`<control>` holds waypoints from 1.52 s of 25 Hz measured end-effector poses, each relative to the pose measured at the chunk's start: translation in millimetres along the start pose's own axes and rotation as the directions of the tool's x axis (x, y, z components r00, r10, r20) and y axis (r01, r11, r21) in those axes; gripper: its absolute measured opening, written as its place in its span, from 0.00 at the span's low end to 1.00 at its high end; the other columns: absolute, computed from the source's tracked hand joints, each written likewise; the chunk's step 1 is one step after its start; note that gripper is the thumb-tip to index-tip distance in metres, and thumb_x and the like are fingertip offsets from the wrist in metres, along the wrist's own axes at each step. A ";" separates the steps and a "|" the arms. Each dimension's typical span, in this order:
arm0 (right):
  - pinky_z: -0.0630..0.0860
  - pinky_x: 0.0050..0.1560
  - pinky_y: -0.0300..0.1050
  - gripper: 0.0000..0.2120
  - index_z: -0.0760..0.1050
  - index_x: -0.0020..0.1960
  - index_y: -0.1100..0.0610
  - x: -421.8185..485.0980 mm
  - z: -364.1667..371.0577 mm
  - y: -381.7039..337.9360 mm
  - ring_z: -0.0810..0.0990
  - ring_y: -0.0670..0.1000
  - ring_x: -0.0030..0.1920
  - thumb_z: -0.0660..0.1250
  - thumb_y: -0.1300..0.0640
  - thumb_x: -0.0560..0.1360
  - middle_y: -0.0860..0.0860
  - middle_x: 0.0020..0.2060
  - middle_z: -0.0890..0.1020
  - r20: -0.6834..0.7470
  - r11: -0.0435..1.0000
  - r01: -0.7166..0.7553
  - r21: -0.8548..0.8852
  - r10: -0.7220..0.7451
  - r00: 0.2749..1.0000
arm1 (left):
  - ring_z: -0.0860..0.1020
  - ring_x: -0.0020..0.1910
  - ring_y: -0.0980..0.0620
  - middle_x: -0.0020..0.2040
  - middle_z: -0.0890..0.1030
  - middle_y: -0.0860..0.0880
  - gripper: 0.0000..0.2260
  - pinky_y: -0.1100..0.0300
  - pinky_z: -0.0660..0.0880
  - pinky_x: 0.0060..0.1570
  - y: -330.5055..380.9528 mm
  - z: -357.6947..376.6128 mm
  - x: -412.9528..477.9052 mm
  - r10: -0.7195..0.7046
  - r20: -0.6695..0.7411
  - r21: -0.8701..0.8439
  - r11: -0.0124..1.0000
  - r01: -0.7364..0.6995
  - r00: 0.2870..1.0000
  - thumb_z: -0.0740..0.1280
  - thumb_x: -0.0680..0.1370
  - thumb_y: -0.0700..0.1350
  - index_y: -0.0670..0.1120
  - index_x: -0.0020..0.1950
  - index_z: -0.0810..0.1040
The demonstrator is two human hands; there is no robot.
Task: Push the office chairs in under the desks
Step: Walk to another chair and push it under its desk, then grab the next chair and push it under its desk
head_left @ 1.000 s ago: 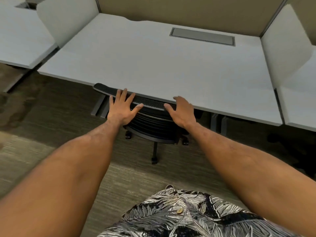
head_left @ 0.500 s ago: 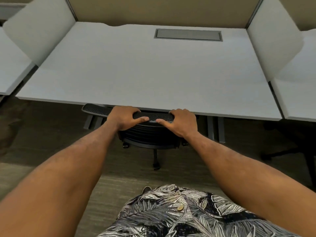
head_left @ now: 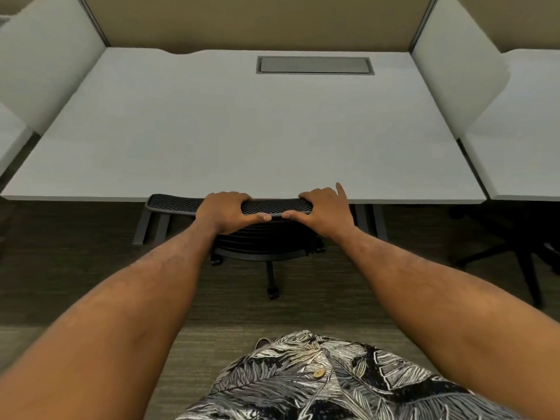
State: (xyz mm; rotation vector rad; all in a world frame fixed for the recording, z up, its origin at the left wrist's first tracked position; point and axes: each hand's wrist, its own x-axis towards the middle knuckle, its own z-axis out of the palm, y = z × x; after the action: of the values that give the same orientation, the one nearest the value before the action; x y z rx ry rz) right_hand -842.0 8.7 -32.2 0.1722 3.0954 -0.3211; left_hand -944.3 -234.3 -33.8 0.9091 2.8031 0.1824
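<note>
Gripping the top rail of the office chair [head_left: 257,237], the person has both hands on its mesh backrest, which sits right at the front edge of the desk [head_left: 242,131]. The left hand [head_left: 225,212] is curled fully over the rail, fingers wrapped down the far side and thumb pressed along the near face. The right hand [head_left: 325,212] holds the same rail with its thumb along the near face, but one finger sticks up loose above the desk edge rather than closing round.

The seat is hidden beneath the desktop, so the chair looks almost fully in; whether the backrest top already touches the desk edge is hard to tell from this angle.

The likeliest trouble is pinching: the knuckles of both hands lie just against the desk's front edge, and any further shove could trap fingers between rail and desktop. A second risk is the chair's armrests, not visible here, catching the underside of the desk and jolting the push to a stop. The casters [head_left: 272,294] could also swivel on the carpet [head_left: 91,268] and steer the base toward the desk legs [head_left: 151,225] on the left, leaving the chair skewed. Another chair base [head_left: 500,253] stands under the neighbouring desk at right, well apart
</note>
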 end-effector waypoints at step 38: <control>0.52 0.78 0.58 0.36 0.62 0.77 0.55 -401.7 28.9 350.4 0.58 0.56 0.79 0.64 0.36 0.78 0.56 0.77 0.64 0.122 0.404 -0.885 0.230 0.890 0.438 | 0.41 0.82 0.47 0.83 0.48 0.46 0.48 0.47 0.37 0.78 537.0 145.4 60.8 0.848 0.325 0.097 0.409 -0.907 0.418 0.55 0.73 0.77 0.49 0.83 0.50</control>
State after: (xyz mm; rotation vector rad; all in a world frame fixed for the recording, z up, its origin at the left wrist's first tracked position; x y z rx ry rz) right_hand -403.1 300.5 -117.2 1.7537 2.4073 -0.6376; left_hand -656.2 242.2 -90.4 2.2675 1.8242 -0.1659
